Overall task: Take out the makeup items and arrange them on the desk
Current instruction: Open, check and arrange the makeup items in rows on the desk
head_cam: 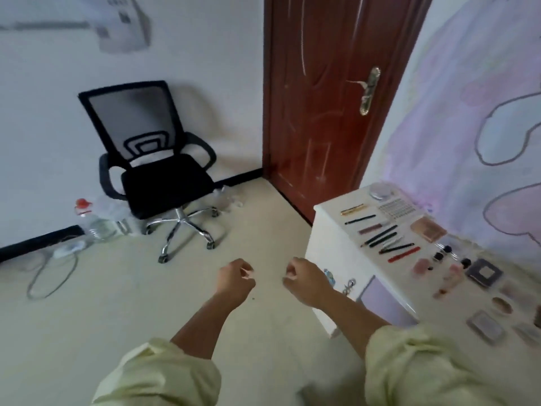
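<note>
The left hand [235, 278] and right hand [304, 281] hang over the pale floor at lower centre, each curled into a loose fist around nothing. At the right edge, the white table [329, 244] carries the makeup items in rows: slim dark pencils [380, 235] and a dark square compact [484, 272]. A black mesh office chair [152, 159] stands upper left.

Sleeves: I see 2, left sleeve [164, 376] and right sleeve [424, 367], pale yellow-green, loose, crumpled.
Cuffs [175, 351]: bunched up near the elbows.
Forearms [205, 325]: bare.
Hands: left hand [235, 278], right hand [304, 281], both bare.
</note>
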`<state>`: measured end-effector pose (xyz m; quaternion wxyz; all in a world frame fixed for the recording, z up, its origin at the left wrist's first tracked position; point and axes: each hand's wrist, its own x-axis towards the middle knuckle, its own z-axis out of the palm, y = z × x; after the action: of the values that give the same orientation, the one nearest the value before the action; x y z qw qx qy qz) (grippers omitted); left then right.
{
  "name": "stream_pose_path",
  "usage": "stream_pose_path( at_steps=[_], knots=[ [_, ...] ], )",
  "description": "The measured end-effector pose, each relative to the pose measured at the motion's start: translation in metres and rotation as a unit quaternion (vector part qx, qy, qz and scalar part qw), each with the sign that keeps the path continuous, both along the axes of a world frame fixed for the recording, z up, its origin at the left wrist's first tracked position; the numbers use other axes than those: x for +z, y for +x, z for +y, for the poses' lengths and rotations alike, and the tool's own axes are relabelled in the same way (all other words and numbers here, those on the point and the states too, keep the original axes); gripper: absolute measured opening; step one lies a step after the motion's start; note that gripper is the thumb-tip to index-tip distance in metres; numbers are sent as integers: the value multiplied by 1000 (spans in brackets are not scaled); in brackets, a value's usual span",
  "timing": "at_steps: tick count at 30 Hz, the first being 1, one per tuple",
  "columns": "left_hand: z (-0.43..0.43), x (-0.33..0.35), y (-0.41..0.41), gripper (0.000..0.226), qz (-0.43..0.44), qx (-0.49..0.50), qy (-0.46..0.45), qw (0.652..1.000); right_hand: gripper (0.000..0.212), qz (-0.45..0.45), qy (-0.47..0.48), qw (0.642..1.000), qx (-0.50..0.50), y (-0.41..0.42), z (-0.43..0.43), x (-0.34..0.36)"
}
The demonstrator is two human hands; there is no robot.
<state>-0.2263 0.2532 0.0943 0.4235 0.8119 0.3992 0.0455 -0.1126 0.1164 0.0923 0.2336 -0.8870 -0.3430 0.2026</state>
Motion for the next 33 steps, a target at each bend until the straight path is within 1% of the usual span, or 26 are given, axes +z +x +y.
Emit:
stream_pose_path(
  at_steps=[3,6,10,12,15,17,19,21,26,30,33],
  knots=[
    [54,8,-52,26,18,55,25,998,24,-23,-29,995,92,-32,76,6],
    [114,10,-109,29,37,122,46,991,28,-43,-46,981,181,-71,161,13],
    [181,13,-175,33,98,175,101,975,33,-74,-53,960,265,-124,250,21],
    [226,14,-215,34,118,224,114,961,33,-96,-60,941,319,-157,312,21],
    [286,17,-264,33,144,277,140,940,29,-125,-60,913,384,-198,392,24],
    [322,19,-298,32,178,298,153,925,29,-137,-70,895,420,-229,442,28],
    [366,21,-353,32,205,340,151,905,29,-146,-75,867,470,-279,507,28],
    [390,23,-385,32,219,364,153,892,29,-165,-70,849,497,-310,535,36],
    [449,26,-496,30,266,425,139,854,32,-210,-46,791,573,-421,629,45],
    [496,22,-594,30,280,484,128,820,34,-233,-36,745,624,-525,699,45],
    [527,23,-664,31,305,499,131,800,34,-249,-29,722,645,-604,741,42]
  ],
)
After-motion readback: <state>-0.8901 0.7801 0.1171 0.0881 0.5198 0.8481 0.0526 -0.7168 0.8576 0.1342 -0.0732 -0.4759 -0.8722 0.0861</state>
